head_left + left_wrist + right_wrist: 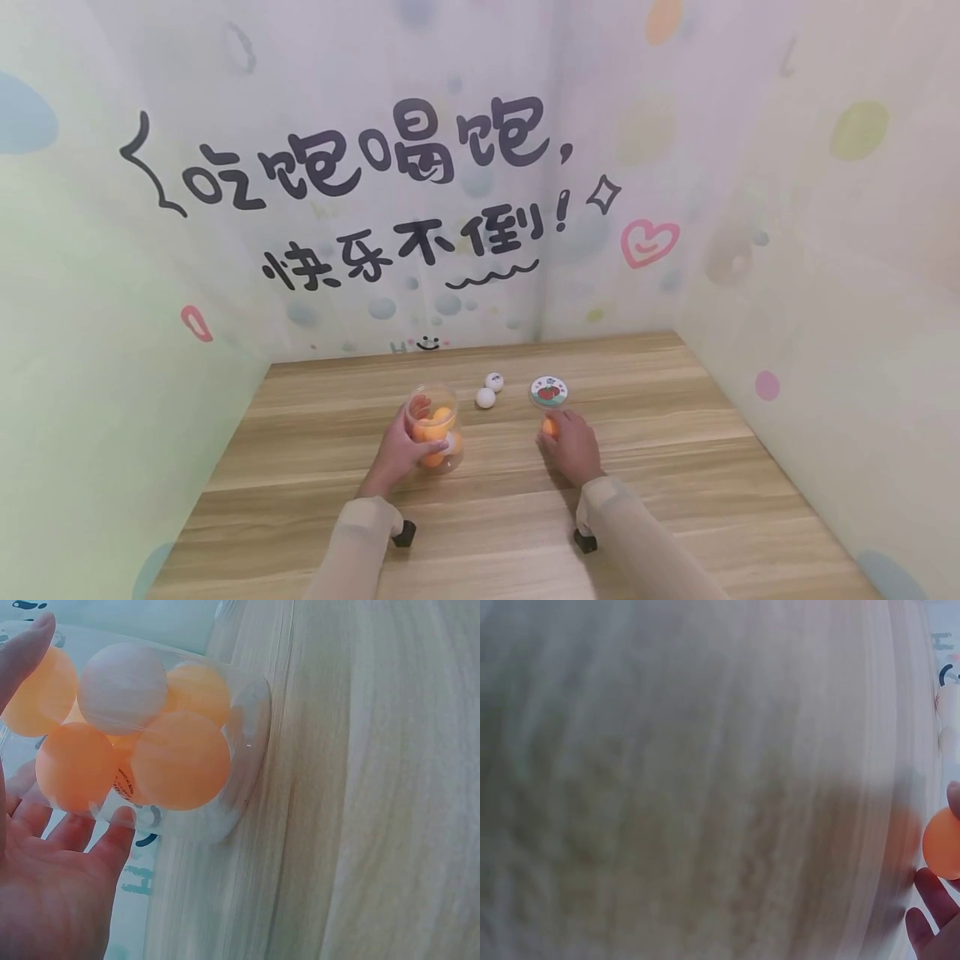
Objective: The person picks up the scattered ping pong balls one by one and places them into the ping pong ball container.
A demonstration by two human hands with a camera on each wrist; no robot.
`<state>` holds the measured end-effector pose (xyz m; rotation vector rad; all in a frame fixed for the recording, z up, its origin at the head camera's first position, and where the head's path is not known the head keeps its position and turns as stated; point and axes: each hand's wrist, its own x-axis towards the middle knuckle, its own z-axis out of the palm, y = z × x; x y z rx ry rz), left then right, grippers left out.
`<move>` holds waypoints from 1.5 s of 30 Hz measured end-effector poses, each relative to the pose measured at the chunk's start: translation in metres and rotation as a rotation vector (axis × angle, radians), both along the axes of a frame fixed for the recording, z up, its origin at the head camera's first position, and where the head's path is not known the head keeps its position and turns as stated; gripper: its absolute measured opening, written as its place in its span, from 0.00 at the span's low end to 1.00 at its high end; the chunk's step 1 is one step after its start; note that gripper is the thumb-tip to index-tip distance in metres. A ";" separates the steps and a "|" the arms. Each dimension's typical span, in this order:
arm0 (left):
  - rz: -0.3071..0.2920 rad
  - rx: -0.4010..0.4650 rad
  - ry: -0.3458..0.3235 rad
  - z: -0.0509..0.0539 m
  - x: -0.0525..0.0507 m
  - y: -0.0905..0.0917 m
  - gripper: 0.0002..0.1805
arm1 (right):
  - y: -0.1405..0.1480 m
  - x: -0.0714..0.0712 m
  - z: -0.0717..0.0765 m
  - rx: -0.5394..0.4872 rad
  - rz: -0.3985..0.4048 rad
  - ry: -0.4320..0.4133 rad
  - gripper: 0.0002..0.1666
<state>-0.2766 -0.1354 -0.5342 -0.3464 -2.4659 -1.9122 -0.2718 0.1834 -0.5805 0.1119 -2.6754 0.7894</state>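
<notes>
A clear plastic jar [433, 408] holds several orange balls [184, 761] and a white ball [122, 688]. My left hand [401, 450] grips the jar around its side, thumb on the near face; in the left wrist view the hand [60, 892] has its fingers beneath the jar. My right hand [576, 446] pinches an orange ball [550, 427] low over the table, right of the jar. In the right wrist view that ball [943, 844] sits between the fingers of the hand [937, 926] at the right edge.
Two white balls [486, 397] lie close together on the wooden table [315, 433], behind and between the hands. A round lid [549, 391] with a red picture lies just beyond my right hand. Printed walls [480, 317] stand at the back and both sides.
</notes>
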 end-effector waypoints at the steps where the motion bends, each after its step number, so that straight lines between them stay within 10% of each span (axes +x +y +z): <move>1: 0.001 -0.003 0.001 0.000 0.000 0.000 0.49 | 0.000 0.000 0.001 -0.004 -0.001 -0.005 0.25; 45: -0.009 0.008 -0.002 -0.002 -0.002 -0.002 0.50 | -0.024 0.000 0.013 -0.211 0.063 0.099 0.25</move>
